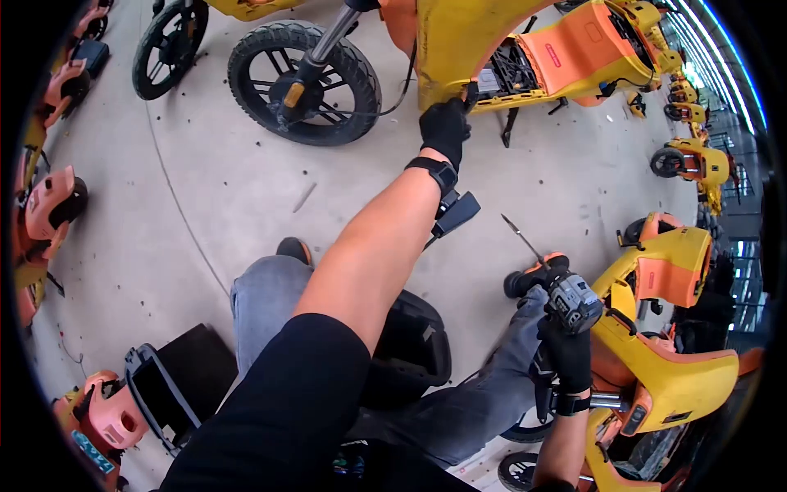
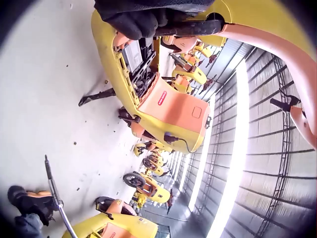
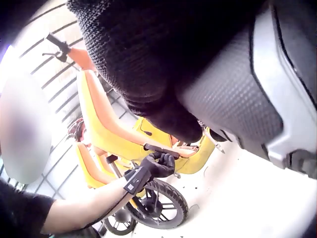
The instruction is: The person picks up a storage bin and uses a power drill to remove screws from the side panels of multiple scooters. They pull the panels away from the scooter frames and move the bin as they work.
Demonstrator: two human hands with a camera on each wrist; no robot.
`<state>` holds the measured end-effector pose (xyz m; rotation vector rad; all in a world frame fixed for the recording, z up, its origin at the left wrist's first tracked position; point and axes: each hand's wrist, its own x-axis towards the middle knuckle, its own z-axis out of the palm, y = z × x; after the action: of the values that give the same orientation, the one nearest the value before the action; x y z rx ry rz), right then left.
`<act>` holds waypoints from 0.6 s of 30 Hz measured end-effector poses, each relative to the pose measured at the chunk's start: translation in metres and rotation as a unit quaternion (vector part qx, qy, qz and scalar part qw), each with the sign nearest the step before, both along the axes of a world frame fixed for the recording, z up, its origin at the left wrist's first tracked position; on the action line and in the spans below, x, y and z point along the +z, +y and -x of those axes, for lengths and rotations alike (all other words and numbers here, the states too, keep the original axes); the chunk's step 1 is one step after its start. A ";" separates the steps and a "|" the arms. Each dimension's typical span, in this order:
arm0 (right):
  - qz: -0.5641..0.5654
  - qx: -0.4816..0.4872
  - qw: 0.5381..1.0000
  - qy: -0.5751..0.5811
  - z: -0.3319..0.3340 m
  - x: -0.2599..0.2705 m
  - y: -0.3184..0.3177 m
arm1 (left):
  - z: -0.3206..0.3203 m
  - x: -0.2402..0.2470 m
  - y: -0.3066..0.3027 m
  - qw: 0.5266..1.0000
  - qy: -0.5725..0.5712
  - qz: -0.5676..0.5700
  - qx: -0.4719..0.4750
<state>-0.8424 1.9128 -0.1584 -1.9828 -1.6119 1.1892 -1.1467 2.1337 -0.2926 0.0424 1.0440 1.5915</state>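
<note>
My left hand, in a black glove, reaches to the lower front frame of a yellow and orange scooter. Its fingers curl round a black bar-shaped part beside the scooter's open floor section, where a battery-like block shows. Low on the right, my gloved right hand grips a grey cordless drill by its handle. A long thin bit points from the drill up and left, apart from the scooter. Close up in the right wrist view, the drill body hides much of the scene.
Another yellow scooter stands close beside the right arm. A black open container lies between my legs, and a grey-framed box sits at lower left. More scooters line both sides of the pale floor.
</note>
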 end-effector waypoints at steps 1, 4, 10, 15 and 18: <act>-0.044 0.019 0.999 0.023 -0.001 -0.011 -0.001 | -0.004 -0.034 0.013 0.992 0.114 -0.056 0.003; -0.049 -0.051 0.987 0.143 0.009 -0.039 0.003 | -0.005 -0.026 -0.007 0.969 0.176 -0.068 -0.160; -0.014 -0.058 0.968 0.242 0.004 -0.130 0.016 | 0.022 0.118 -0.053 0.893 0.242 -0.075 -0.372; 0.093 -0.079 0.933 0.337 -0.009 -0.201 0.027 | 0.122 0.238 -0.151 0.567 0.640 -0.319 -0.409; -0.025 0.087 0.979 0.181 -0.015 -0.224 0.029 | 0.155 0.278 -0.259 0.590 0.664 0.055 -0.456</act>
<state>-0.8277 1.9419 -0.3822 -1.5081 -1.6261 1.4596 -1.3017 1.8747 -0.0146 1.6385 1.7486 0.2592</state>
